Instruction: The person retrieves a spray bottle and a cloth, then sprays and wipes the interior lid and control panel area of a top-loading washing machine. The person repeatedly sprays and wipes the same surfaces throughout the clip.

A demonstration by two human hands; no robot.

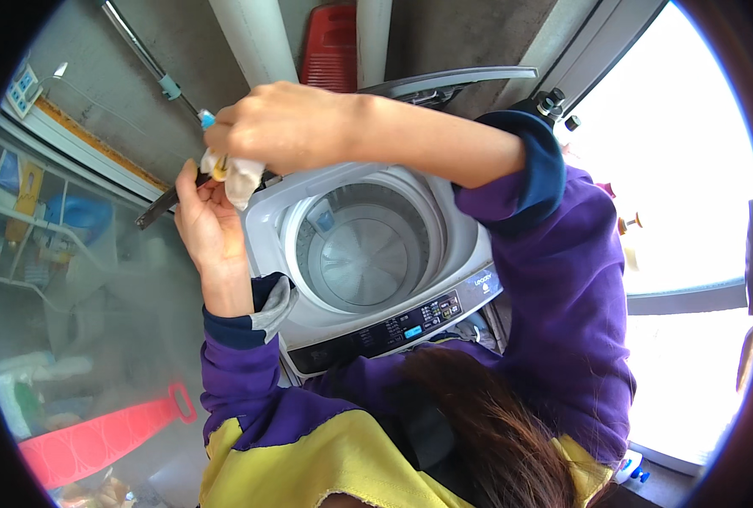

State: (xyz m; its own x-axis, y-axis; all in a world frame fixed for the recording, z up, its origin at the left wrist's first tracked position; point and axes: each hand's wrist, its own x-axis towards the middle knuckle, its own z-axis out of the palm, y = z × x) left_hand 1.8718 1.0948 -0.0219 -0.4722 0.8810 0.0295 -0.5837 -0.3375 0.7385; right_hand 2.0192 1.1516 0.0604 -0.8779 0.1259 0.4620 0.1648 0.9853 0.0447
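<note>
My left hand (208, 222) is raised at the left of the washing machine, palm up, with its thumb over a dark flat bar (160, 206). Close above it, my right hand (278, 130) grips a small off-white cloth item (244, 181) with a yellow patch. The cloth hangs down beside my left fingertips; its exact kind is unclear. A small blue and white piece (207, 119) shows at my right knuckles. Below my hands stands a top-loading washing machine (306, 311), its lid (471, 76) raised and its metal drum (363, 254) in sight.
A metal pole (138, 47) slants down toward my right hand. Behind the machine are white pipes (252, 38) and a red plastic washboard (330, 51). On the left is a glass panel (141, 317) with a pink handled item (103, 438); a bright window (681, 190) is on the right.
</note>
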